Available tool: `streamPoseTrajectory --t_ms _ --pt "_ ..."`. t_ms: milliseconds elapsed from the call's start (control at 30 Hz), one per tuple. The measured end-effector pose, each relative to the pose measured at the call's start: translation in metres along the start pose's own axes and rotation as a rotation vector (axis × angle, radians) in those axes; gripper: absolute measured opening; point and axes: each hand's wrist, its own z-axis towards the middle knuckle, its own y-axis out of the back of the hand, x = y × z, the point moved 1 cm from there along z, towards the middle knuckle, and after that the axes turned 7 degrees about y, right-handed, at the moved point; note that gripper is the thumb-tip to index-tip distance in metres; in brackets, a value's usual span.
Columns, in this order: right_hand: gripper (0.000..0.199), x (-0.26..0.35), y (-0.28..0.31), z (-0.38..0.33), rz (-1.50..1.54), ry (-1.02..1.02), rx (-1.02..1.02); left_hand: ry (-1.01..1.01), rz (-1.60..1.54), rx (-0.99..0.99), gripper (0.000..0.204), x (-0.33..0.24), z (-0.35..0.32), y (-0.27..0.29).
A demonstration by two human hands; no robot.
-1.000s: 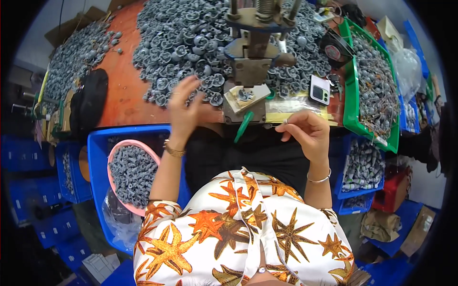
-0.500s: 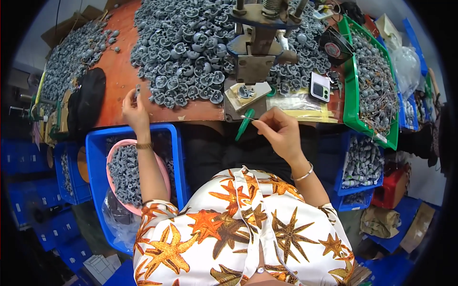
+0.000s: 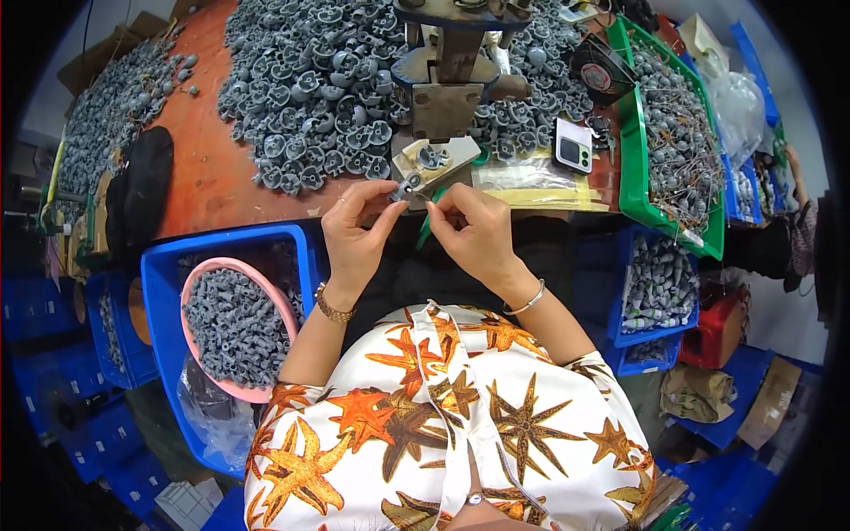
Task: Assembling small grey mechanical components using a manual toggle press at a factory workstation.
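My left hand (image 3: 359, 232) pinches a small grey plastic part (image 3: 407, 187) between thumb and fingertips, just in front of the press. Close beside it, my right hand (image 3: 475, 228) is closed in a pinch, its fingertips facing the grey part. What the right fingers hold is too small to make out now. Behind both hands, a pale block fixture (image 3: 460, 152) bears a grey half-shell piece (image 3: 431, 157) under the press head (image 3: 443, 111). A green-handled tool (image 3: 425, 232) shows partly between the hands, at the table edge.
A heap of grey shells (image 3: 310, 88) covers the table. On the right are a phone (image 3: 574, 146), a black fan (image 3: 604, 71) and a green tray (image 3: 630, 133) of wired parts. A pink basin (image 3: 286, 310) of grey parts sits inside a blue bin (image 3: 158, 336), lower left.
My left hand has come right from the table's left part, bringing the grey part before the press. My right hand has moved left to meet it; the thin piece it pinched no longer shows clearly.
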Motion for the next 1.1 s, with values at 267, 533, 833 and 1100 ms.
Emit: streamPoseTrajectory --t_ms 267,533,833,1100 --pt "0.013 -0.002 0.008 0.005 0.283 -0.088 0.127 0.187 -0.427 0.187 0.021 0.004 -0.001 -0.006" --pt "0.024 -0.015 0.003 -0.013 0.29 -0.117 0.099 -0.05 -0.267 0.104 0.017 -0.003 -0.004 -0.018" --pt "0.026 -0.04 0.02 -0.001 -0.106 0.2 0.064 -0.64 0.958 -0.544 0.028 -0.037 0.025 0.007" --pt "0.02 -0.041 0.004 0.009 -0.078 0.166 0.067 0.067 0.274 0.056 0.019 0.003 0.023 -0.024"
